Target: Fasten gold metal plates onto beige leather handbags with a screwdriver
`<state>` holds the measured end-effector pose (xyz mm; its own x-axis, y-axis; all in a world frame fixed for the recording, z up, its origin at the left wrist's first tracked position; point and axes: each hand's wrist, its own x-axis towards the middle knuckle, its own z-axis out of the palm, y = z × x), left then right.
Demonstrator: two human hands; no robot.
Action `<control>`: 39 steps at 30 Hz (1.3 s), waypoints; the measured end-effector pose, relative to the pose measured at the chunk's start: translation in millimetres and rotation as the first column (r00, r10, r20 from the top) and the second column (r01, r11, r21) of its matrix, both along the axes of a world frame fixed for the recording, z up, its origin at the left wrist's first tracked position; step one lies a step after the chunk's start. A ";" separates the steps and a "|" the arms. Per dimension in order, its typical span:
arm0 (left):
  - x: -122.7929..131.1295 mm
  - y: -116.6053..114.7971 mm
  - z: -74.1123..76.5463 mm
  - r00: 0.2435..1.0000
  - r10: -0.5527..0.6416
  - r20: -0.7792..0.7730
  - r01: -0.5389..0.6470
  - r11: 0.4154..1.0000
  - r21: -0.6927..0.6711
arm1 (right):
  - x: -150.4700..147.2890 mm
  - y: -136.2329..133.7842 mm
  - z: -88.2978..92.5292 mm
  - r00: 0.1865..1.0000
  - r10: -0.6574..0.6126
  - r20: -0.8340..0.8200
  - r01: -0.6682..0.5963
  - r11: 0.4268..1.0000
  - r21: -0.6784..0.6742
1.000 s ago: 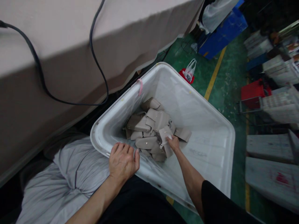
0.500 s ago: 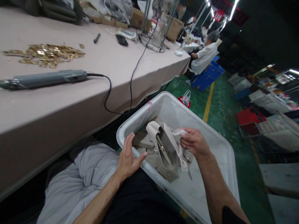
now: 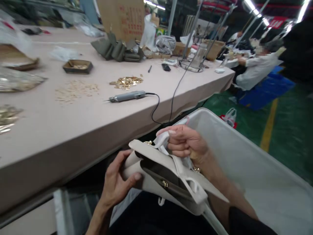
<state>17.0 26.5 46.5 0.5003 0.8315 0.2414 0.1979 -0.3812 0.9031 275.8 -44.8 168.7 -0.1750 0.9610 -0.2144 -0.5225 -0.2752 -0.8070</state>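
A cream handbag (image 3: 156, 156) with gold fittings and a dark interior hangs tilted over my lap, its top gaping. My left hand (image 3: 117, 179) grips the bag's near left end, thumb on one side and fingers behind. My right hand (image 3: 187, 142) is closed around a white wrapped strap (image 3: 161, 139) at the bag's upper side. A gold clasp (image 3: 165, 183) shows inside the opening. Beside the bag, to the right, stands the large white plastic tub (image 3: 244, 147).
On the covered table (image 3: 97, 120) lie a corded electric screwdriver (image 3: 129, 96), a pile of gold metal pieces (image 3: 126, 82), a small cardboard tray (image 3: 78, 67) and a phone (image 3: 166, 67). The black cord (image 3: 172, 104) drops toward the tub. A seated person (image 3: 256, 68) is at the far right.
The handbag has come up out of the tub toward my lap, drawn by my right hand. My left hand has moved from the tub's rim onto the bag. The view has swung left.
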 end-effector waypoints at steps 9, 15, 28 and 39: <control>-96.3 -76.9 -35.6 0.904 0.320 -0.283 -0.424 0.760 -0.493 | -95.3 97.3 -119.5 0.668 0.182 0.722 -0.319 0.946 0.057; -101.3 -77.0 -11.3 0.568 0.767 -0.301 -0.823 0.543 -0.169 | -109.4 109.7 -132.3 0.473 0.081 0.877 -0.584 0.774 0.244; -54.3 -28.0 -3.4 0.858 0.503 0.104 -0.227 0.552 -0.802 | -98.6 115.7 -161.0 0.389 -0.010 0.921 -0.676 0.676 0.293; -48.3 -40.4 -17.7 0.771 0.625 0.124 -0.220 0.445 -0.868 | -100.0 120.7 -173.2 0.358 -0.004 0.934 -0.681 0.683 0.264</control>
<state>-31.2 -13.9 28.9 0.0581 0.8373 -0.5437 -0.3031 0.5337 0.7895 175.7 75.9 -4.5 -0.5801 0.8137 0.0382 0.5161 0.4034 -0.7556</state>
